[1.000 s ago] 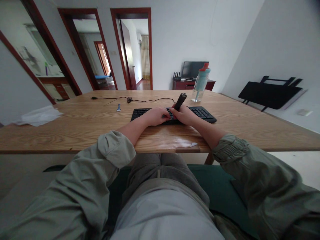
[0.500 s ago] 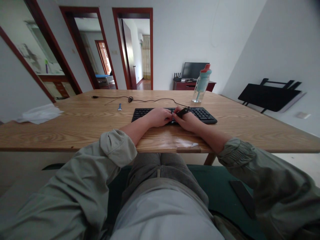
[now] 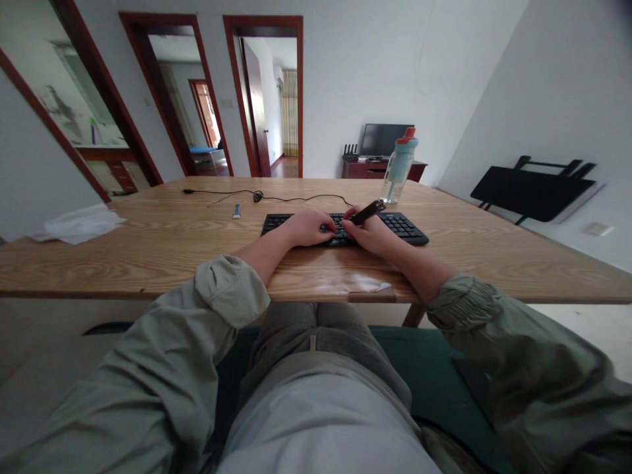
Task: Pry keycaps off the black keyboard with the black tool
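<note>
My right hand (image 3: 369, 233) is closed around a black handheld tool (image 3: 370, 211), which is tilted over the keyboard (image 3: 407, 228). My left hand (image 3: 309, 228) rests on this keyboard, fingers bent; whether they pinch something, I cannot tell. The keyboard lies near the front edge of the table (image 3: 197, 250).

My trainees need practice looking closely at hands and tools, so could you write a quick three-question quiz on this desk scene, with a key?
1. Which hand holds the black rod? A left, B right, C neither.
2. True or false: the bottle lies on its side.
3. Fill the gap: the left hand is over a black ____ on the table.

Key:
1. B, the right hand.
2. False; it stands upright.
3. Keyboard.
</note>
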{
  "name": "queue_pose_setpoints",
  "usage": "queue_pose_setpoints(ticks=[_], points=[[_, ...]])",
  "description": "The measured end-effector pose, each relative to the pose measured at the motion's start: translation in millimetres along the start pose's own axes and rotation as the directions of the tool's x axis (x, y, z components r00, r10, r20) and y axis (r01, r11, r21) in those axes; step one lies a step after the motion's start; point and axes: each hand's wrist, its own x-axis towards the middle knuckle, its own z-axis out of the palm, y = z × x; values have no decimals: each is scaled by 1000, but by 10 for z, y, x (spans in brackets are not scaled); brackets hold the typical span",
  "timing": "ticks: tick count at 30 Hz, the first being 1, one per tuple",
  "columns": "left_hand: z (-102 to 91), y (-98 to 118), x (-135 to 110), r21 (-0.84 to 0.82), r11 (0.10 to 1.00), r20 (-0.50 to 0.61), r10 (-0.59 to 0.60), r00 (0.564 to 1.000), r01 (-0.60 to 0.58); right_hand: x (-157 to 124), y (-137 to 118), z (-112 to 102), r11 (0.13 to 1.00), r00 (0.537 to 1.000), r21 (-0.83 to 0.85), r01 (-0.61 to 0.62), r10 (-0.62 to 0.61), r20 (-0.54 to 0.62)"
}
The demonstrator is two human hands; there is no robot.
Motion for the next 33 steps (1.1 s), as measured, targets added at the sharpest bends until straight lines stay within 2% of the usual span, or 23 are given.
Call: queue_pose_setpoints(ticks=[3, 6, 13, 20, 25, 33], points=[[-19, -57, -19, -38, 998, -58, -47, 997, 45, 15, 31, -6, 998, 998, 3, -65, 65, 1], [-16, -72, -26, -62, 997, -81, -58, 995, 53, 15, 30, -20, 998, 998, 16, -63, 63, 7], [-1, -48, -3, -88, 994, -30, -70, 997, 68, 65, -21, -72, 998, 997, 55, -32, 28, 78], [19, -82, -15, -77, 991, -55, -114, 992, 110, 136, -102, -125, 1000, 988, 10, -20, 19, 156], [42, -85, 7, -80, 990, -7, -114, 993, 113, 203, -161, -101, 1000, 981, -21, -18, 21, 191], [58, -85, 36, -100, 990, 59, -89, 994, 95, 304, -47, -67, 997, 971, 67, 29, -44, 235]])
